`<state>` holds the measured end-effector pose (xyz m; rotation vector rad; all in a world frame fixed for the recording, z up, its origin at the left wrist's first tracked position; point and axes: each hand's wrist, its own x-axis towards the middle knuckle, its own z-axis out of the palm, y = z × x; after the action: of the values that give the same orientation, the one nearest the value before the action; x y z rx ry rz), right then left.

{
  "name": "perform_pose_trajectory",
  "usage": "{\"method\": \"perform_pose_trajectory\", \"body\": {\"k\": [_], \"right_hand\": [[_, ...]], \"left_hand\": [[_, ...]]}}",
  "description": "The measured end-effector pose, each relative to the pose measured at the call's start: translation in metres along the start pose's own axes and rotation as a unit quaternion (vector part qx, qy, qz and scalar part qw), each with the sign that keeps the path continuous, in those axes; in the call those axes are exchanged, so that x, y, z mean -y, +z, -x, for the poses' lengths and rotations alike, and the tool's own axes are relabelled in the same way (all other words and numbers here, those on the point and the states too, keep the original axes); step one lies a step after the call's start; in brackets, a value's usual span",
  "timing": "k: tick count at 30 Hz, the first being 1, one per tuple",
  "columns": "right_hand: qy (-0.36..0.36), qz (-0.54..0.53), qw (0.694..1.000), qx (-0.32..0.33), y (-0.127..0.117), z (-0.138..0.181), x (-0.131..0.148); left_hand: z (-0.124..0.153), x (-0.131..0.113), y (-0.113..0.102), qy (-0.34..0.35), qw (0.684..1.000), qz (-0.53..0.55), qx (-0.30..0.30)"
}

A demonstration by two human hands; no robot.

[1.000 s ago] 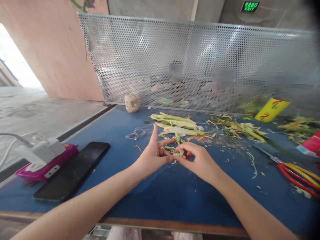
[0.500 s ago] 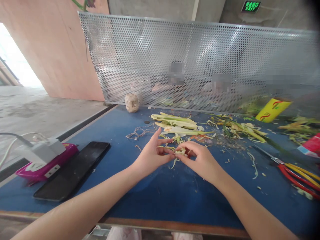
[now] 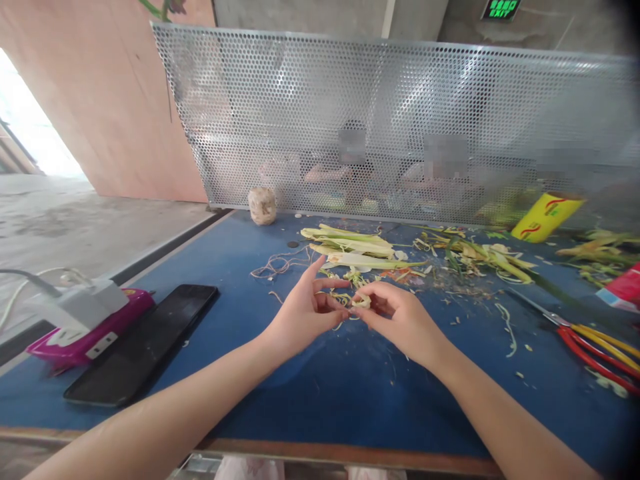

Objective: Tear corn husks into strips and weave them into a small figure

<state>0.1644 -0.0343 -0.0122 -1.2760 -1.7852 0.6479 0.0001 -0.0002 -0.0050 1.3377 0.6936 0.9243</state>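
Observation:
Between my hands, above the blue table, is a small curled pale husk strip (image 3: 361,303). My right hand (image 3: 400,317) pinches it between thumb and fingers. The fingertips of my left hand (image 3: 307,303) press together at the strip's left end, while another finger points up and away. Just behind my hands lie flat pale-green husk leaves (image 3: 355,243) in a loose pile. Small shredded husk pieces (image 3: 355,277) are scattered beside my fingers. The strip's exact shape is partly hidden by my right fingers.
Left: black phone (image 3: 145,343), magenta power strip (image 3: 127,320) with white plug. Thin string (image 3: 277,267) lies behind my left hand. Right: scissors (image 3: 565,323) with red handles, a yellow-handled tool (image 3: 605,343), yellow roll (image 3: 547,217). Perforated metal screen (image 3: 310,87) behind, with people showing through it.
My hands stay nearly in place with the husk strip. The fingers have shifted slightly, and the loose strand hanging below them shows less. The view has moved a little.

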Motion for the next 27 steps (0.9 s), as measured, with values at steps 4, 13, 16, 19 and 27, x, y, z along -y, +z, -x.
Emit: {"method": "perform_pose_trajectory", "body": {"k": [4, 13, 16, 19, 27], "right_hand": [[0.033, -0.051, 0.998, 0.005, -0.0012, -0.0012, -0.0004], [0.044, -0.074, 0.996, -0.007, -0.0014, -0.0023, -0.0007], [0.009, -0.022, 1.0, 0.0, -0.0006, -0.0016, -0.002], [-0.05, 0.043, 0.998, 0.003, 0.0, -0.0009, -0.0015], [-0.098, 0.072, 0.993, 0.003, 0.0026, 0.0021, 0.0009]], "left_hand": [[0.001, -0.0015, 0.0011, 0.002, 1.0, -0.03, 0.004], [0.0005, 0.0051, -0.0019, -0.026, 0.996, -0.078, 0.031], [0.0012, 0.0036, 0.0009, -0.034, 0.998, -0.054, 0.023], [0.0013, -0.0006, 0.0028, -0.02, 1.0, -0.019, 0.003], [-0.0026, -0.0001, -0.0014, -0.019, 0.998, -0.058, -0.019]]}}
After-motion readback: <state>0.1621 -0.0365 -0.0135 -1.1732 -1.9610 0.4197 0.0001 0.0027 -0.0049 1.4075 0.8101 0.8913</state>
